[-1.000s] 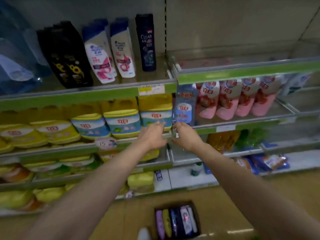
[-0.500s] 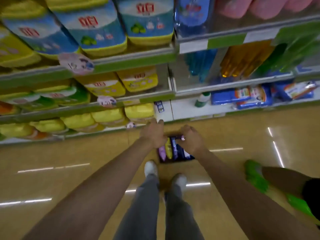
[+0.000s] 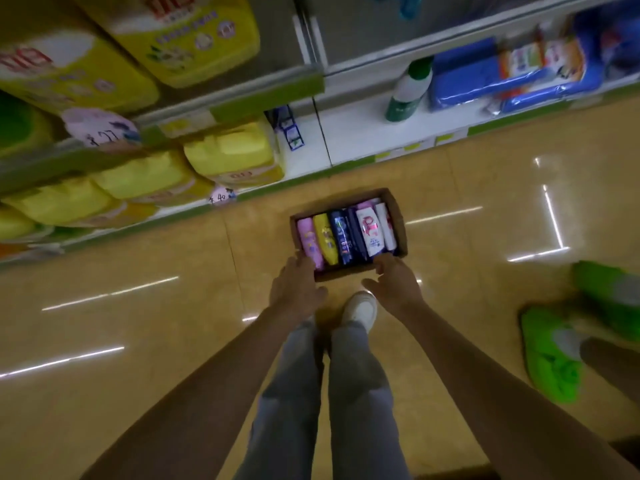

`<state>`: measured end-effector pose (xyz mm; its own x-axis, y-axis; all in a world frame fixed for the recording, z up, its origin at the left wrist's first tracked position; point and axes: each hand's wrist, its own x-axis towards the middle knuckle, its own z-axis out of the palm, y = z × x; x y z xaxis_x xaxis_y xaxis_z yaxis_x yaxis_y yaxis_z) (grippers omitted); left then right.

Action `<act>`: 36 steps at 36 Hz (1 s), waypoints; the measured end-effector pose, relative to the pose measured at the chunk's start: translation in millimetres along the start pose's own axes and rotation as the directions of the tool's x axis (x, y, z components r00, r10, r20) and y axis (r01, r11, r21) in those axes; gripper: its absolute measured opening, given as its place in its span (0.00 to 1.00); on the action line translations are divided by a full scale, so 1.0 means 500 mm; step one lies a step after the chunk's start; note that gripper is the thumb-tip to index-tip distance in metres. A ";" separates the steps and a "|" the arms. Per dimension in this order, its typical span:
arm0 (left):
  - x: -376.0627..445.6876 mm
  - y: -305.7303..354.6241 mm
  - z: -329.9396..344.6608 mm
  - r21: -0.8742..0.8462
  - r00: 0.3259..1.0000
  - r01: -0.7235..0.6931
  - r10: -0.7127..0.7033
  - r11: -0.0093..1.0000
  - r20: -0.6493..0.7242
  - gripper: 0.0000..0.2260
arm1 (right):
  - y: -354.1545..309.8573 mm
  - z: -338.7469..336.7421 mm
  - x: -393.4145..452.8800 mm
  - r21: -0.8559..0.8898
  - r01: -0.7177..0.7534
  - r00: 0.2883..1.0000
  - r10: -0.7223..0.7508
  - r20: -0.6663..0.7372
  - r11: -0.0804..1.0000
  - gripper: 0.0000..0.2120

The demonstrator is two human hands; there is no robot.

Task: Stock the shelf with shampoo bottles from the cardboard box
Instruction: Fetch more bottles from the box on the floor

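Now both hands are reaching down toward the open brown cardboard box (image 3: 400,233) on the tan floor, left hand (image 3: 297,285) and right hand (image 3: 393,284) spread and empty at its near rim. Inside are lying shampoo bottles (pink (image 3: 309,242), yellow (image 3: 325,237), dark blue (image 3: 341,237), white (image 3: 371,233)) side by side. Next, probably, comes gripping a bottle.

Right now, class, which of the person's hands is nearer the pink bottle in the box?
Left. The left hand reaches the box's near-left corner beside the pink bottle; the right hand is at the near-right end.
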<state>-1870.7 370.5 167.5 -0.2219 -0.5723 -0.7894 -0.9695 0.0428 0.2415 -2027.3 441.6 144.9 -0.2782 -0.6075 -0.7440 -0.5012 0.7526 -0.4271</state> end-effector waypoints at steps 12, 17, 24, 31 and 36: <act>0.241 -0.068 0.139 0.087 0.998 -0.052 0.049 0.995 0.030 0.20 | 0.109 0.139 0.231 0.018 -0.062 0.998 0.062 0.002 0.998 0.20; 0.350 -0.058 0.207 0.146 0.993 -0.111 0.104 0.983 0.058 0.19 | 0.155 0.157 0.325 -0.172 0.016 1.000 -0.015 0.009 0.985 0.16; 0.505 -0.008 0.293 0.353 0.924 -0.371 0.378 0.859 0.053 0.19 | 0.212 0.142 0.480 -0.445 0.226 0.972 -0.173 0.156 0.867 0.22; 0.646 0.016 0.351 0.614 0.827 -0.505 0.543 0.606 0.144 0.31 | 0.222 0.161 0.601 -0.788 0.489 0.866 -0.317 0.387 0.374 0.32; 0.699 0.001 0.358 0.775 0.795 -0.490 0.570 0.400 0.208 0.31 | 0.248 0.165 0.643 -0.897 0.442 0.850 -0.323 0.417 0.008 0.33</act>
<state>-1967.2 317.0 -209.4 -0.7506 -0.2603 -0.6073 -0.3605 0.9316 0.0461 -2111.3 360.3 -189.7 0.2670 -0.6537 -0.7081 -0.8617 -0.4910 0.1283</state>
